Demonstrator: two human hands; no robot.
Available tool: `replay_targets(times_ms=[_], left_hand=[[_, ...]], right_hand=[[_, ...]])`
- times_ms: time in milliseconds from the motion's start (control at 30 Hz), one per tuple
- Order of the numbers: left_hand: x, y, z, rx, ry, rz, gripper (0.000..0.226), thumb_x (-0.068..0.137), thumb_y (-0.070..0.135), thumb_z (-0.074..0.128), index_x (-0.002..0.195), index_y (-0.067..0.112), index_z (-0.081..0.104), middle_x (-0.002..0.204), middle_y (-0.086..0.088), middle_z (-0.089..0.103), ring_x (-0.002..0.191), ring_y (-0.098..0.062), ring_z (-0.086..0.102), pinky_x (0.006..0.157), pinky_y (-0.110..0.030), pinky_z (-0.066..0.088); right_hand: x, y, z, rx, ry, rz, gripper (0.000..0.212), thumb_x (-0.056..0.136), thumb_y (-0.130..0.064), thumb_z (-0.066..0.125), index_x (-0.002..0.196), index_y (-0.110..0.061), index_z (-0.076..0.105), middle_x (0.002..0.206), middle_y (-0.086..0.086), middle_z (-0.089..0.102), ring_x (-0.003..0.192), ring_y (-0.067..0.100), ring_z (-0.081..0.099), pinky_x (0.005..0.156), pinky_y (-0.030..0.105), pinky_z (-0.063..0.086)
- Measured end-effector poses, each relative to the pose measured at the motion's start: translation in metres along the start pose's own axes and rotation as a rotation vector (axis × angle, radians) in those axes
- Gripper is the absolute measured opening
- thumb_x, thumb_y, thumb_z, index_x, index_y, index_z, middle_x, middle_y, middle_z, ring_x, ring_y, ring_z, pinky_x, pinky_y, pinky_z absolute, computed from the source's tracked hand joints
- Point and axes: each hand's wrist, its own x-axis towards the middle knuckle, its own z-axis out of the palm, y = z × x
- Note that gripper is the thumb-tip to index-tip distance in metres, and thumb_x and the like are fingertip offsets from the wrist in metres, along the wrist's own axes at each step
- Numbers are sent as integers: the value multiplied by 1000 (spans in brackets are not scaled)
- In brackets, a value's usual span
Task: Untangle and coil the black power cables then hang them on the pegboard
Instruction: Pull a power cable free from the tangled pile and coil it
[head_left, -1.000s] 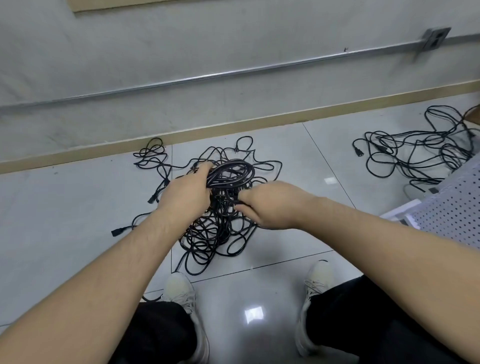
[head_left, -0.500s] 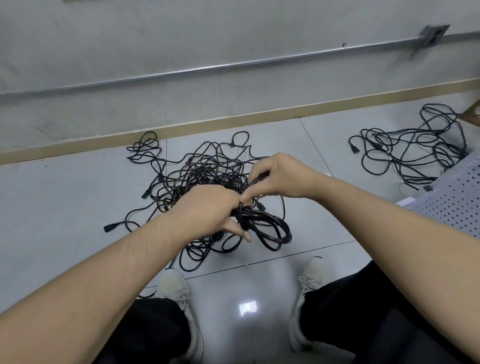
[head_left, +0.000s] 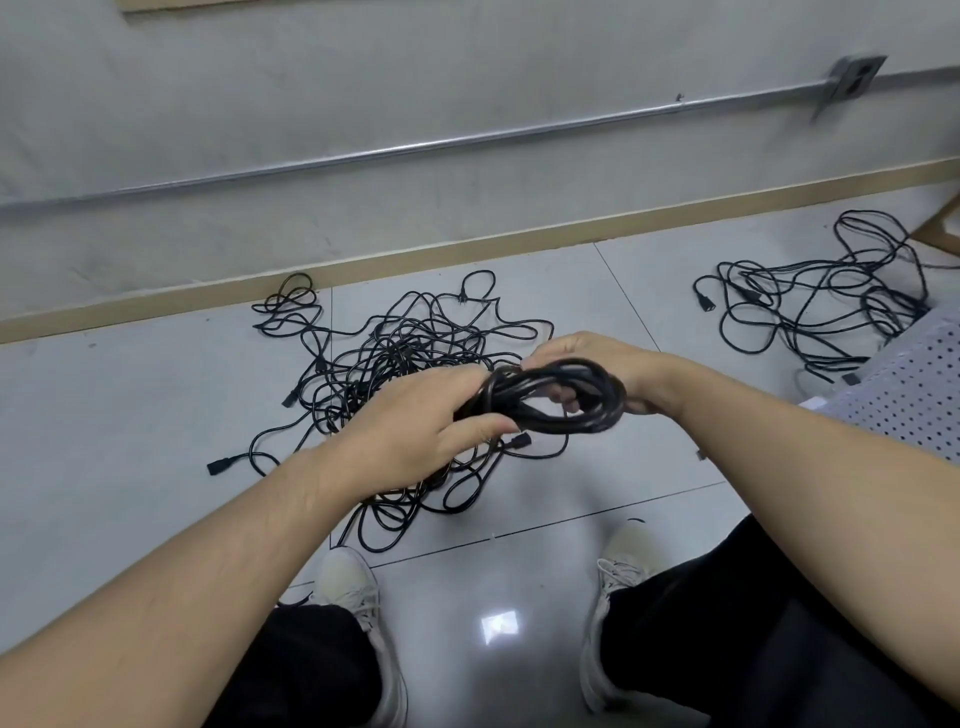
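My left hand (head_left: 415, 431) and right hand (head_left: 587, 364) both clamp curled fingers on the coiled cable (head_left: 550, 400), bunched between them. A plug end (head_left: 521, 441) dangling just below my left thumb could snag the floor tangle (head_left: 405, 353) and loosen the loops.

Coil (head_left: 550, 397) between hands, above tangle (head_left: 405, 364) (2nd heap (head_left: 810, 306) right)

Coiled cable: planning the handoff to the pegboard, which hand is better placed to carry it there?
Right hand, probably: the pegboard lies on its side, and it already grips the coiled cable alongside the left hand.
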Motion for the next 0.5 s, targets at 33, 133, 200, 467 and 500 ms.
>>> replay_targets(times_ms=[33, 133, 200, 467, 500], left_hand=[[-1, -1, 1, -55, 42, -17, 38, 89, 69, 42, 92, 33, 52, 80, 16, 55, 80, -3, 53, 63, -23, 36], [-1, -2, 4, -224, 131, -81, 14, 101, 54, 47, 99, 40, 49, 81, 17, 55, 78, 3, 54, 62, -16, 34], [0, -2, 7, -312, 182, -146, 8, 104, 43, 47, 111, 40, 46, 89, 22, 56, 84, 6, 56, 67, -13, 36], [6, -12, 10, 36, 177, -453, 41, 108, 49, 26, 145, 34, 39, 107, 5, 66, 101, -27, 64, 87, -42, 49], [7, -13, 11, 92, 173, -471, 40, 109, 47, 25, 143, 30, 40, 104, 2, 66, 97, -30, 65, 83, -43, 49]], right_hand=[[-1, 1, -1, 9, -9, -19, 20, 93, -13, 68, 74, -15, 69, 58, -7, 61, 50, 2, 52, 47, 13, 41], [1, 4, 5, 21, -57, -11, 20, 92, -30, 67, 78, -17, 70, 72, 4, 55, 59, 10, 49, 51, 25, 39], [5, 7, 10, 25, -76, 31, 23, 99, -34, 62, 81, -24, 73, 71, 1, 52, 58, 12, 45, 49, 26, 36], [6, -4, 37, -498, 5, -65, 20, 103, -34, 57, 88, -29, 69, 55, -11, 54, 48, 4, 49, 48, 16, 43], [6, -4, 41, -611, -5, -113, 17, 102, -32, 58, 88, -29, 67, 59, -11, 56, 50, 2, 51, 53, 14, 43]])
